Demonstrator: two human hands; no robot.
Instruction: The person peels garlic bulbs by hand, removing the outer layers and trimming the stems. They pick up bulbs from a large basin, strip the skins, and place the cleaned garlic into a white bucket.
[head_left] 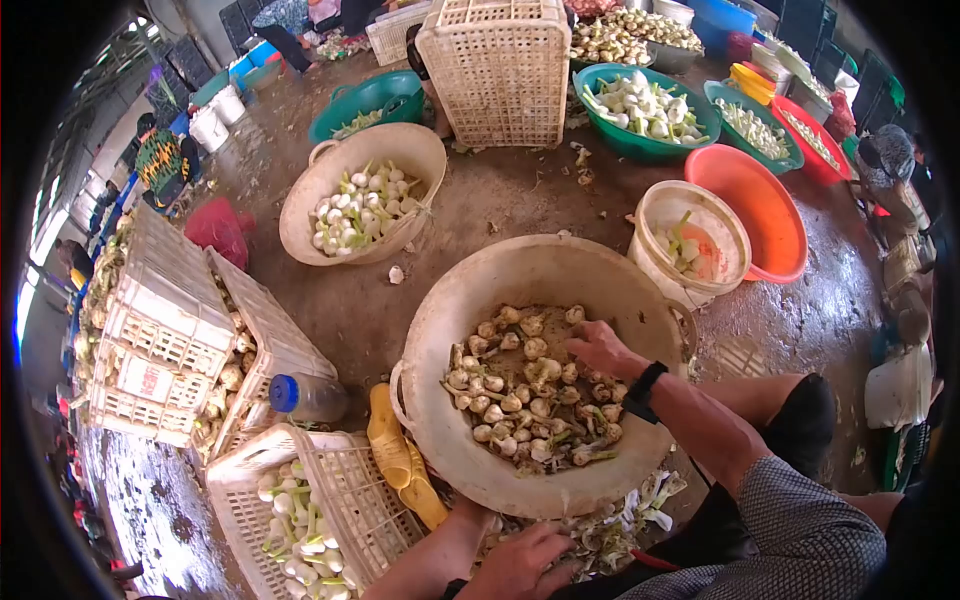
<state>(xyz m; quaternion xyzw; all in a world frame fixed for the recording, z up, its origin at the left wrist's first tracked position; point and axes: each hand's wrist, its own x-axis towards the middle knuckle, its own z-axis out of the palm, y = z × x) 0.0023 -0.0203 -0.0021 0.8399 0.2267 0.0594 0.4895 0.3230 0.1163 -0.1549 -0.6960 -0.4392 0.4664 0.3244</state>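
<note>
Reaching into the basin [450, 300], right hand [600, 348] rests open-fingered on the bulbs [520, 405] by its right rim, left hand [520, 565] at near rim, grip unclear; bulbs look firm, light, dirt-slick: pinch the round body.

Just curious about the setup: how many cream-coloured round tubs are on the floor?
3: the large tub the right hand reaches into, a second tub up-left of it, and a smaller bucket beside the orange basin. More may be hidden.
</note>
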